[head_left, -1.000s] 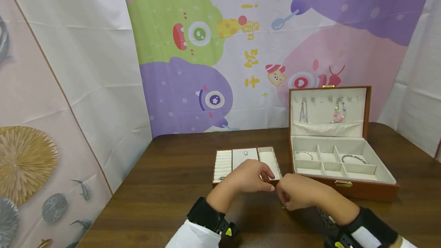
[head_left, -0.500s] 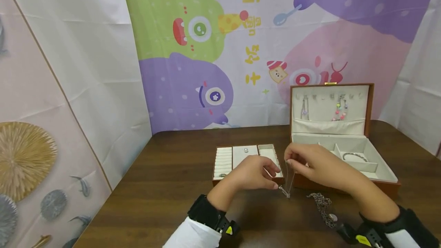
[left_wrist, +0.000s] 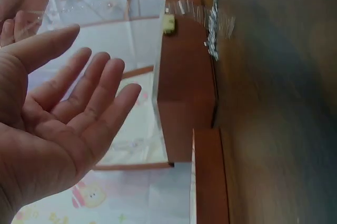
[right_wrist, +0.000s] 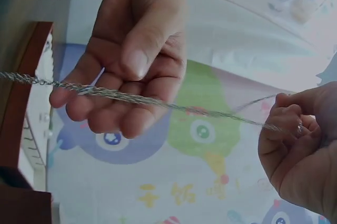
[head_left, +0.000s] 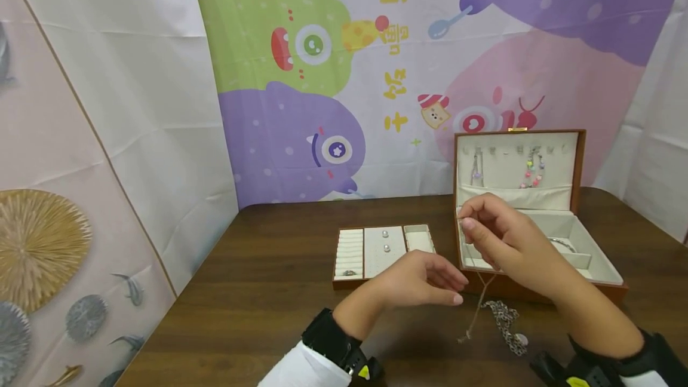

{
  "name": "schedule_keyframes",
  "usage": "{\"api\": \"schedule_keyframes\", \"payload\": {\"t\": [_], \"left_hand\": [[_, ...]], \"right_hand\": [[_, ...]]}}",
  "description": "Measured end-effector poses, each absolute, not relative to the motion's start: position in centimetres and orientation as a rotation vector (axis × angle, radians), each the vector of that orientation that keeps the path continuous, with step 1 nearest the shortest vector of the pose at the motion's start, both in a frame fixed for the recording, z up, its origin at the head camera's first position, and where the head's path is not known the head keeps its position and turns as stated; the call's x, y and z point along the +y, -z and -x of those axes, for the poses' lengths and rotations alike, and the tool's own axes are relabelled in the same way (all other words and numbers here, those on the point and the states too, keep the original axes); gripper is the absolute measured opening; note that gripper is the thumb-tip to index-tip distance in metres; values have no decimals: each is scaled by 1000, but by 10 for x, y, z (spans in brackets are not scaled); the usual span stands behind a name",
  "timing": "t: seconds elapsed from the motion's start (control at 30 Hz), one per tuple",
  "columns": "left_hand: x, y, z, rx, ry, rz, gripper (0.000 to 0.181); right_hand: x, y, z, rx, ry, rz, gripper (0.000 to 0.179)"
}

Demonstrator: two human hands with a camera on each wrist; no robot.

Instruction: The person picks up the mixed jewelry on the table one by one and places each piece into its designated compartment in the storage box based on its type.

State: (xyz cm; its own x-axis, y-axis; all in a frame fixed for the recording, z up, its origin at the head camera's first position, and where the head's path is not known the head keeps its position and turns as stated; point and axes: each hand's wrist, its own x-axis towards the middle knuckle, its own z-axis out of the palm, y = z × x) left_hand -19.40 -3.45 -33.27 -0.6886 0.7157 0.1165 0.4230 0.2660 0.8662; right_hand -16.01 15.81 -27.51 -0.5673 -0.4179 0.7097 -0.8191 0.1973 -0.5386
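Observation:
My right hand (head_left: 502, 240) pinches a thin silver chain necklace (head_left: 477, 303) between thumb and fingers, in front of the jewelry box (head_left: 607, 296). The necklace hangs down, its lower end over the table. To its left, my left hand (head_left: 416, 279) is held with fingers extended and apart. In the right wrist view the chain (right_wrist: 131, 97) runs taut from the right hand (right_wrist: 300, 145) past the left fingertips; whether they touch it I cannot tell. The left wrist view shows the left palm (left_wrist: 58, 119) holding nothing.
A heavier silver chain (head_left: 505, 324) with a round pendant lies on the table before the box. Left of the box stands a small tray (head_left: 349, 284) with two studs and a ring. Bracelets (head_left: 532, 169) hang inside the raised lid; a bangle (head_left: 563, 245) lies in a compartment.
My right hand has risen from near the table and moved right, lifting the necklace. The left hand has shifted right from over the tray, uncovering a second stud.

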Motion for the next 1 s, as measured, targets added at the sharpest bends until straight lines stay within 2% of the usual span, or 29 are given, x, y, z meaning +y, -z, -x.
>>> {"api": "schedule_keyframes", "payload": {"t": [0.3,0.4,0.6,0.8,1.0], "left_hand": [[-24,321,168,1821,-1840,-1170,25],[-22,320,163,1732,-1914,-1215,20],[-23,323,164,1704,-1853,-1234,3],[-30,326,171,1767,-1756,-1168,6],[-33,329,177,1819,-1732,-1086,6]], "right_hand": [[154,272,149,-2024,-1255,-1192,27],[154,271,148,-2015,-1198,-1152,27],[160,268,150,-1979,-1143,-1024,25],[175,260,152,-1880,-1128,-968,5],[196,245,150,-1798,-1146,-895,7]]}}
